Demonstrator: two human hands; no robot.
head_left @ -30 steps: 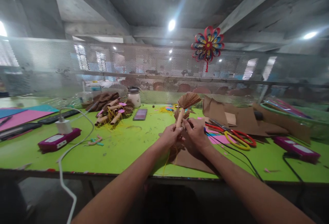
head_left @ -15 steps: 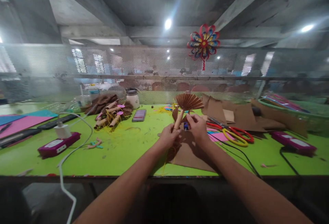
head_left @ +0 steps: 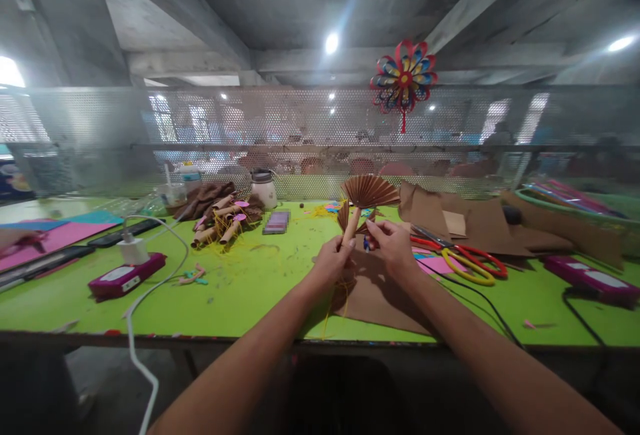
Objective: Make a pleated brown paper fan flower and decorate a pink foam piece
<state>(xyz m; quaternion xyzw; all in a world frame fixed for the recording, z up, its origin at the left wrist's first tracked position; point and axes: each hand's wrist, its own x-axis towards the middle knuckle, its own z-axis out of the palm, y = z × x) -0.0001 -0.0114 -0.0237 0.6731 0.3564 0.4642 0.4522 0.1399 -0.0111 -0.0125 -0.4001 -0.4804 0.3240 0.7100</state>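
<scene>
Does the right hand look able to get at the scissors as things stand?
Likely yes. The scissors lie flat on the green table just right of the right hand, uncovered, with only pink paper scraps between. The hand's fingertips are at the brown paper fan craft, though.

Lower end of the paper stem [head_left: 351, 224] hidden inside the left hand [head_left: 333, 263]; small blue item [head_left: 367, 244] alongside, too tiny to identify.

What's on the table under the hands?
A brown paper sheet, flat on the green table below the right hand and the left hand gripping a paper fan; anything beneath the sheet is hidden.
</scene>
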